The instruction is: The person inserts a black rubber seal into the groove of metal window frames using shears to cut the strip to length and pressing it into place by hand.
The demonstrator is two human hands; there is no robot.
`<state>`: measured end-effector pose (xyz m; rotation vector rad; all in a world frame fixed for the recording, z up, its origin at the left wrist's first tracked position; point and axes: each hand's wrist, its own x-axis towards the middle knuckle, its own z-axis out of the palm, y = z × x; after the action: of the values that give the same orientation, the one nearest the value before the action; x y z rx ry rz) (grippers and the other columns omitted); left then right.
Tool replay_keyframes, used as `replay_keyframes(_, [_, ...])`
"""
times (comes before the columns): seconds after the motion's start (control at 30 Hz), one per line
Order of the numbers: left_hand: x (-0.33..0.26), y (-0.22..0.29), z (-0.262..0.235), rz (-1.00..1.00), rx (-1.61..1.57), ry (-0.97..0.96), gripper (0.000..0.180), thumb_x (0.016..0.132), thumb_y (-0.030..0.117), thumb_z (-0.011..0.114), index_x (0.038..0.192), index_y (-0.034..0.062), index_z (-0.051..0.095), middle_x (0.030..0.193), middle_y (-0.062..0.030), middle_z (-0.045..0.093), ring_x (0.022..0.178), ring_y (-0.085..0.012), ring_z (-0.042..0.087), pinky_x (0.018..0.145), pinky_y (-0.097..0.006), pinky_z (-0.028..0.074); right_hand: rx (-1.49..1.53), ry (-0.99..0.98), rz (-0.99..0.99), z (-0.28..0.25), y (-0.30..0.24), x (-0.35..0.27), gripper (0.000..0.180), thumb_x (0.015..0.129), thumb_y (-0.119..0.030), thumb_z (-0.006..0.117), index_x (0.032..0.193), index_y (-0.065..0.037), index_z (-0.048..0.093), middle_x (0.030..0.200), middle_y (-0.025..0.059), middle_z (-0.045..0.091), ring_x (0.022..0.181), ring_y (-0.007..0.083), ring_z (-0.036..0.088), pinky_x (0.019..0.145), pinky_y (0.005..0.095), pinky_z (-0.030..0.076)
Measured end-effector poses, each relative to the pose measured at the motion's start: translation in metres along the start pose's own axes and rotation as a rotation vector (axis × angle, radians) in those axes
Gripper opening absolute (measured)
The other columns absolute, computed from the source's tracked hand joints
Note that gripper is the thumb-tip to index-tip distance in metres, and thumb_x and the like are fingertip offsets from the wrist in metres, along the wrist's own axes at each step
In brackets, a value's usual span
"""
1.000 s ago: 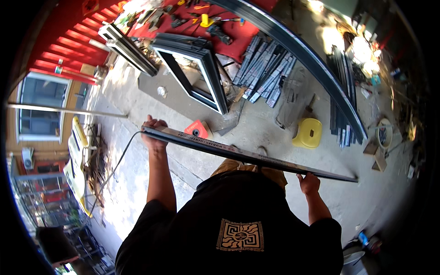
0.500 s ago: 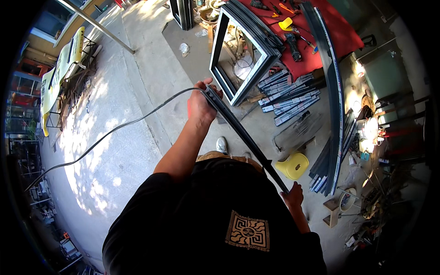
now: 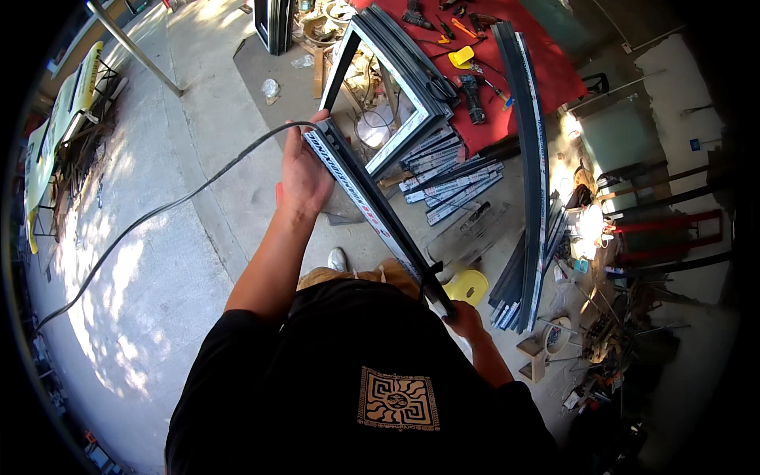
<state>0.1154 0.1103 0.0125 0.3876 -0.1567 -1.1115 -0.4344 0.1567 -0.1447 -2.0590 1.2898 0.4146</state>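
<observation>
A long dark window-frame profile with a printed film strip along one face slants across my front. My left hand is closed round its upper end, palm partly showing. At the lower end my right hand grips the same profile, its fingers partly hidden. From the upper end a thin dark rubber strip runs off in a long curve to the lower left. A small dark piece sticks out from the profile just above my right hand.
Stacked rectangular window frames lean beyond my left hand. A red-covered table carries drills and hand tools. A long profile lies along the right, near cut profile pieces. A yellow stool stands by my right hand.
The profile has rolled so that its printed face shows. Both hands have shifted left in view with it, as has the surrounding scene; the left hand's palm is turned more upward.
</observation>
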Motion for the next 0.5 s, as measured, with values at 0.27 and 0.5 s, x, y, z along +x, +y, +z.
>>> replay_keyframes(0.27, [0.004, -0.009, 0.01, 0.041, 0.03, -0.036, 0.062, 0.111, 0.051, 0.057, 0.154, 0.0073, 0.053, 0.124, -0.0094, 0.07, 0.108, -0.0262, 0.069, 0.11, -0.047, 0.05, 0.108, 0.216, -0.098, -0.144, -0.006, 0.148, 0.053, 0.092, -0.016, 0.078, 0.143, -0.004, 0.065, 0.118, 0.0187, 0.078, 0.111, 0.0349, 0.075, 0.097, 0.0438, 0.059])
replay_keyframes(0.5, [0.003, -0.015, 0.021, 0.06, 0.141, 0.005, 0.068, 0.108, 0.057, 0.06, 0.159, 0.0138, 0.048, 0.124, -0.0062, 0.065, 0.113, -0.0227, 0.064, 0.112, -0.048, 0.048, 0.129, 0.603, -0.329, -0.296, -0.162, 0.351, 0.049, 0.101, -0.031, 0.073, 0.141, -0.004, 0.065, 0.12, 0.0209, 0.078, 0.113, 0.0388, 0.074, 0.1, 0.0472, 0.057])
